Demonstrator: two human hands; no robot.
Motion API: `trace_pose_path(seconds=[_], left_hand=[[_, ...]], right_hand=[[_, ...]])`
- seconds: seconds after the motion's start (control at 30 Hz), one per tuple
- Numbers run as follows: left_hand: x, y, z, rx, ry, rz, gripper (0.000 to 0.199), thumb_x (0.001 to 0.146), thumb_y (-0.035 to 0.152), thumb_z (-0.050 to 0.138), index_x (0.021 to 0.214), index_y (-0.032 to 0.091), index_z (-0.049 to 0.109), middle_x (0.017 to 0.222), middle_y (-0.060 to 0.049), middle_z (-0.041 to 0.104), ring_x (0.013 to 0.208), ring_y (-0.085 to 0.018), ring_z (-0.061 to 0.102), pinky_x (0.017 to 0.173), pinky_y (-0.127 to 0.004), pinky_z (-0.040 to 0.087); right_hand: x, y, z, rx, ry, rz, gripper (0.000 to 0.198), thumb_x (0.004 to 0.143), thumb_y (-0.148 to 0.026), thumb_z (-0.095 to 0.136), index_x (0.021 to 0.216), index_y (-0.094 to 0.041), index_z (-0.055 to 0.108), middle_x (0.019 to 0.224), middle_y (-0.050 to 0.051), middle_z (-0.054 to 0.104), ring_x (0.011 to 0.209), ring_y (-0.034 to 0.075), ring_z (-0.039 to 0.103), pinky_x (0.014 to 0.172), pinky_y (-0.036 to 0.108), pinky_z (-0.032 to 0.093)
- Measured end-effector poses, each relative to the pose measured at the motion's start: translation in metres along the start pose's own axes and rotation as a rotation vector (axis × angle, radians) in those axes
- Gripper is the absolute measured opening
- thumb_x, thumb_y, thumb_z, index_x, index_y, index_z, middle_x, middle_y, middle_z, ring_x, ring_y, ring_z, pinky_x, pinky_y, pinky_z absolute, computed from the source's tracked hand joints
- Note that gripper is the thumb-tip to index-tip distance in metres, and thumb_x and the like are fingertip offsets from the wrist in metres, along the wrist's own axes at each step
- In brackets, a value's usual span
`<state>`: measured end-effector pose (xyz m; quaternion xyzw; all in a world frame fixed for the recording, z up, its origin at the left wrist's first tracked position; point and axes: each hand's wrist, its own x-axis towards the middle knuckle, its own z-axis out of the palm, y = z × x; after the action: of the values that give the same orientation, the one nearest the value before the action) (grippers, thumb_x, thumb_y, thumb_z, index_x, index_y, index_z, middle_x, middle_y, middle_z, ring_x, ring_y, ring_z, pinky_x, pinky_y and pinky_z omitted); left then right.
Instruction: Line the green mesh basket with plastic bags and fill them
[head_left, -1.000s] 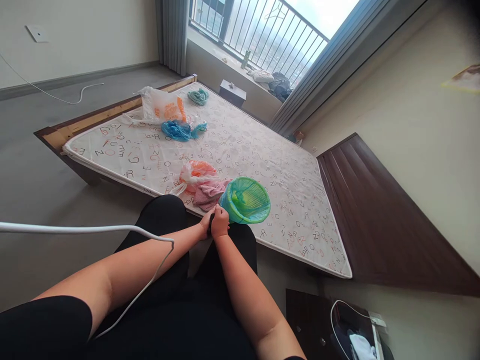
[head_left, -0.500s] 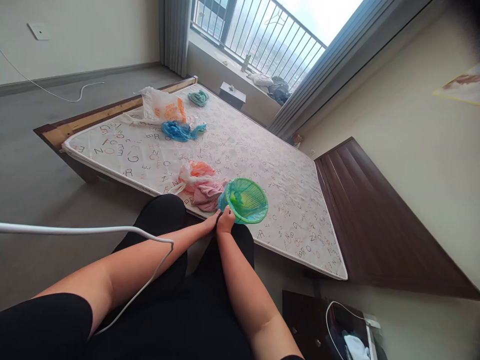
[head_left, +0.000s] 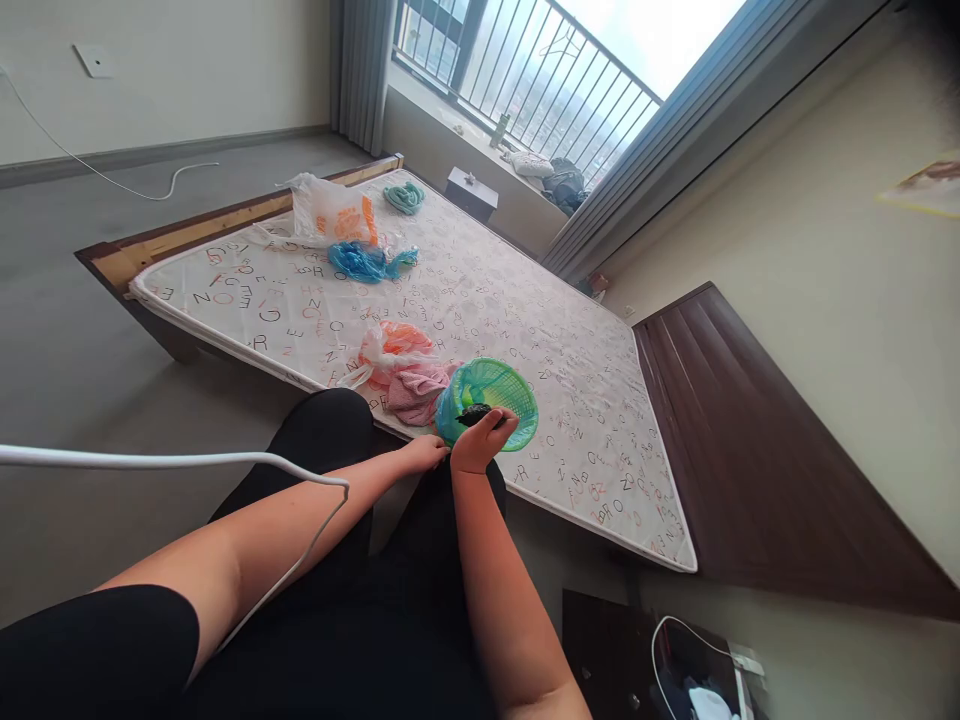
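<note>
My right hand point(head_left: 486, 440) is closed on a small black crumpled bundle point(head_left: 474, 413) and holds it over the mouth of a green mesh basket point(head_left: 528, 400). Yellow-green and bluish material shows inside the basket, which stands near the edge of the mattress. Low by the basket's near left side is my left hand point(head_left: 426, 453), its fingers drawn together. Whatever they pinch, if anything, is too small to make out. Left of the basket lies a pink cloth point(head_left: 417, 393), against an orange-and-white plastic bag point(head_left: 396, 345).
The letter-print mattress point(head_left: 487, 300) fills the middle. Farther back on it lie a white plastic bag point(head_left: 322, 210), a blue plastic bag point(head_left: 361, 262) and a coiled teal bundle point(head_left: 404, 197). A white cable point(head_left: 187, 458) crosses in front of my left arm. A dark headboard point(head_left: 772, 450) stands right.
My right hand has moved up and over the basket's mouth, and the black bundle now shows in it. My left hand has separated from it and sits slightly lower.
</note>
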<state>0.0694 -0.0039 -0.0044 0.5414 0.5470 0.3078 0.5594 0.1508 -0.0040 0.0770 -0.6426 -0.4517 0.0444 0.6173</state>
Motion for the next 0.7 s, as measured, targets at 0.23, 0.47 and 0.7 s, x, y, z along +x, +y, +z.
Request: trace_pose_path(seconds=[0.23,0.47,0.7], left_hand=[[0.010,-0.012,-0.018,0.069,0.002,-0.104,0.030,0.093,0.023,0.057,0.063,0.020,0.059,0.057,-0.003,0.062,0.060,-0.020,0.062,0.065,-0.030,0.042],[0.015,-0.018,-0.027,0.033,0.222,-0.094,0.016,0.091,0.023,0.058,0.082,0.018,0.071,0.085,-0.006,0.075,0.083,-0.022,0.067,0.079,-0.030,0.047],[0.038,-0.038,-0.048,-0.077,0.380,-0.209,0.016,0.087,0.022,0.055,0.088,0.016,0.070,0.087,-0.008,0.075,0.084,-0.021,0.068,0.075,-0.028,0.050]], right_hand=[[0.009,0.062,-0.015,-0.490,-0.308,-0.031,0.067,0.099,-0.056,0.046,0.151,-0.014,0.044,0.161,0.030,0.037,0.155,0.045,0.026,0.116,0.079,0.022],[-0.002,0.075,-0.019,-0.509,-0.403,-0.067,0.043,0.100,-0.033,0.041,0.131,-0.020,0.068,0.168,0.018,0.039,0.162,0.038,0.020,0.122,0.076,0.014],[0.034,0.113,-0.048,-0.101,-0.051,0.435,0.053,0.087,-0.040,0.055,0.137,-0.020,0.051,0.168,0.021,0.031,0.160,0.031,0.025,0.127,0.057,0.029]])
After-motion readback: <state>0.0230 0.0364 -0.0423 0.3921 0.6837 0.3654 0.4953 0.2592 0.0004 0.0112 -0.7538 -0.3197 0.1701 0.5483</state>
